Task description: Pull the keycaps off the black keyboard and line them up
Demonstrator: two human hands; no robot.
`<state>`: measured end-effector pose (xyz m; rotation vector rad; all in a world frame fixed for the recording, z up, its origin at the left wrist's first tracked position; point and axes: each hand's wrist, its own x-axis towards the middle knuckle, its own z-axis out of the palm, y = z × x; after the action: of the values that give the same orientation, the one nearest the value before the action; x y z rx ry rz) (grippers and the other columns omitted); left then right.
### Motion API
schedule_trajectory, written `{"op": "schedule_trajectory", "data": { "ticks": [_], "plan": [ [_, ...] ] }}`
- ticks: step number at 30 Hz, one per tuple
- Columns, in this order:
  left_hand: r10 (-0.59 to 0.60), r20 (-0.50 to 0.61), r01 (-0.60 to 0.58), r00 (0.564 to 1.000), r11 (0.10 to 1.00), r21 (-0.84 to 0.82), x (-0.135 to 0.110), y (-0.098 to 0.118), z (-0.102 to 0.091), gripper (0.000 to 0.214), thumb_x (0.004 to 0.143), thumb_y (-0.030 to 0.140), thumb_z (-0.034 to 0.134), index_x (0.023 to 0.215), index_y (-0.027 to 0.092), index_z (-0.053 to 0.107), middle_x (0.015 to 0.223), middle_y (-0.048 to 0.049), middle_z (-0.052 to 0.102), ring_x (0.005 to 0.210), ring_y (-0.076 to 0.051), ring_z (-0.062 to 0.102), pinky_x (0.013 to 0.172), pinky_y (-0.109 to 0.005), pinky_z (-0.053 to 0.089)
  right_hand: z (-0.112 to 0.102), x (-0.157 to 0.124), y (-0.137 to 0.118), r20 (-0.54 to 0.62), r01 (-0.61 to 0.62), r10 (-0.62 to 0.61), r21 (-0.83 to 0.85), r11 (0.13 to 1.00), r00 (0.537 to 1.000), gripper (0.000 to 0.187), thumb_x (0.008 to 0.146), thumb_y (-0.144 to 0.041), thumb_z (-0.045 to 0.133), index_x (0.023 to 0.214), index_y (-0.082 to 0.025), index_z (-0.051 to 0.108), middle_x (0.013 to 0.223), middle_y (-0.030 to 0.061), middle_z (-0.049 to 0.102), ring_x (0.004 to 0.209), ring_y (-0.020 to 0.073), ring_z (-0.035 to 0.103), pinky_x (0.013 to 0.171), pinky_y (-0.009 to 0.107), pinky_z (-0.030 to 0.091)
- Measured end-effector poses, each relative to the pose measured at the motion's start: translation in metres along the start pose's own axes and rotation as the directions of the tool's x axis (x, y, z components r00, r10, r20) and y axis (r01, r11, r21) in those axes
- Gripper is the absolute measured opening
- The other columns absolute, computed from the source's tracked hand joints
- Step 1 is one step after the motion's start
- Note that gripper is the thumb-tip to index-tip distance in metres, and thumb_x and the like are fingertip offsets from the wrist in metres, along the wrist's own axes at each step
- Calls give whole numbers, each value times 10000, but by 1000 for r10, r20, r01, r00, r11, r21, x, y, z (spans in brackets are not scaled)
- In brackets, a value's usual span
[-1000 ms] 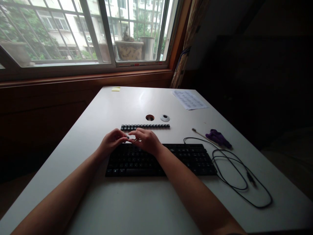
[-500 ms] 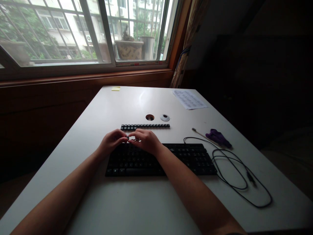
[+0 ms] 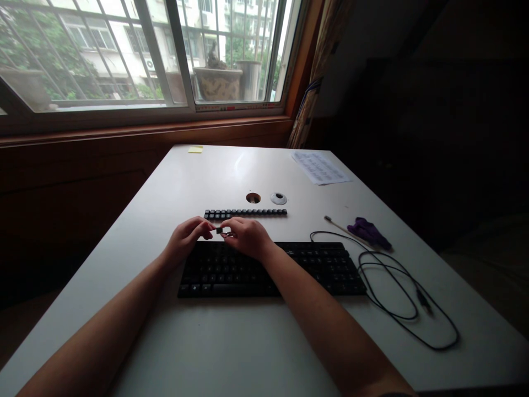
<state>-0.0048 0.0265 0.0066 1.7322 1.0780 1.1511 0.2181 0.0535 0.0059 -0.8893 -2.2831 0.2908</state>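
Note:
A small black keycap [image 3: 219, 230] is pinched at the fingertips of my right hand [image 3: 249, 238], above the back edge of the black keyboard [image 3: 248, 275]. A small shiny metal thing [image 3: 228, 235] shows by the right fingers; what it is I cannot make out. My left hand [image 3: 189, 236] is beside the keycap, its fingers loosely bent and parted, with one fingertip at or very near the cap. Behind the hands, rows of removed keycaps [image 3: 252, 213] are lined up on the white table. My right hand and forearm hide part of the keyboard.
On the right of the table [image 3: 206, 347] lie the coiled keyboard cable [image 3: 413, 317], a purple cloth [image 3: 369, 232] and a thin brush-like stick [image 3: 345, 227]. Farther back are a cable hole [image 3: 253, 198], its round cover [image 3: 279, 198], printed paper [image 3: 320, 168] and a yellow note [image 3: 195, 149].
The left fingers have loosened from their pinch and drawn slightly back. The keycap now shows between the hands, held at the right fingertips.

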Motion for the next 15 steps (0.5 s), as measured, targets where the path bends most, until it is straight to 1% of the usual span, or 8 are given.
{"op": "schedule_trajectory", "data": {
  "ticks": [3, 7, 10, 13, 15],
  "plan": [
    [2, -7, -2, 1000, 999, 34, 0, 0, 0, 323, 976, 414, 492, 932, 159, 685, 793, -56, 676, 710, -174, 643, 715, -298, 503, 2, 0, 1, 11, -17, 18, -34, 999, 1000, 259, 809, -222, 682, 1067, -245, 677, 989, 26, 735, 724, 147, 658, 683, 259, 467],
    [2, 32, -5, 999, 993, 120, 0, 1, -1, 357, 979, 426, 475, 855, 161, 678, 692, -31, 648, 648, -159, 607, 678, -275, 474, 3, 0, 3, 21, -49, 51, -62, 997, 998, 239, 820, -240, 677, 1059, -245, 682, 996, 31, 740, 728, 154, 668, 695, 268, 476],
    [0, 63, -11, 998, 983, 186, 1, 2, -1, 380, 979, 429, 467, 804, 162, 673, 660, -20, 628, 644, -154, 589, 658, -259, 452, 2, 0, 3, 40, -85, 89, -94, 992, 995, 234, 827, -256, 669, 1060, -249, 684, 1012, 31, 742, 788, 172, 687, 723, 276, 484],
    [-6, 75, -12, 997, 973, 232, 1, 2, -1, 391, 984, 419, 457, 778, 160, 667, 655, -14, 619, 645, -147, 579, 646, -249, 436, 0, 1, 1, 62, -123, 133, -142, 982, 989, 233, 845, -287, 650, 1075, -263, 679, 1039, 21, 741, 880, 193, 695, 763, 285, 490],
    [3, 82, -24, 997, 966, 259, 1, 2, -2, 392, 987, 409, 453, 770, 159, 662, 656, -12, 615, 643, -144, 576, 642, -247, 430, -2, 1, 0, 71, -160, 174, -172, 972, 982, 226, 864, -307, 627, 1082, -269, 674, 1044, 13, 741, 902, 194, 695, 781, 287, 493]
  ]
}}
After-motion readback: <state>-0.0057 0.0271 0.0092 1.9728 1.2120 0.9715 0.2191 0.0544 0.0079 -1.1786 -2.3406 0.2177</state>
